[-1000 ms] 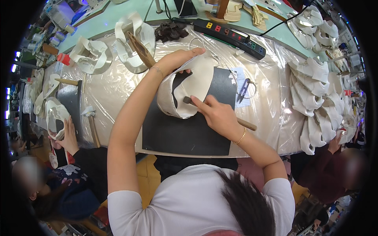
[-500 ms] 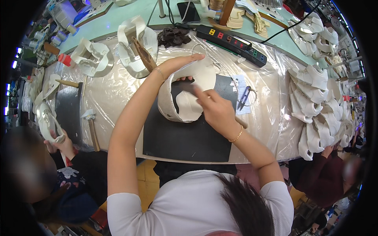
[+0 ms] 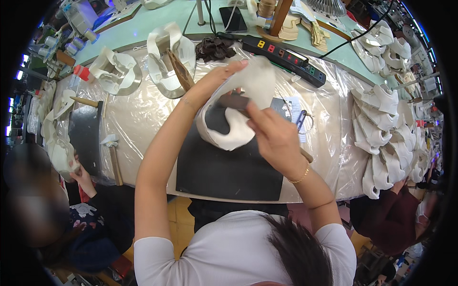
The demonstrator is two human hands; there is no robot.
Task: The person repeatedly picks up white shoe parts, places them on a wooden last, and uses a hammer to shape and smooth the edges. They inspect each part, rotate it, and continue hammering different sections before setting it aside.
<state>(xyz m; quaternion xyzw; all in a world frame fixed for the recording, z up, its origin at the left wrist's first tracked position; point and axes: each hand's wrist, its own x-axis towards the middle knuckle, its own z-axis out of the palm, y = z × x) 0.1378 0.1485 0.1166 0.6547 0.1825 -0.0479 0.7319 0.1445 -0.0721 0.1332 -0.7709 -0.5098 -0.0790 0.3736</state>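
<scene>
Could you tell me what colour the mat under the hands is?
The mat is black, in the head view.

A: What do the hands hold?
B: The left hand [image 3: 224, 76] lifts a white curved shoe piece [image 3: 238, 114] above a black mat [image 3: 224, 171] on the plastic-covered counter [image 3: 143, 114]. The right hand [image 3: 274, 140] presses a dark tool [image 3: 234, 101] against it.
A: Nearby?
B: A black power strip [image 3: 286, 57] behind; stacked white pieces [image 3: 381, 133] to the right.
</scene>
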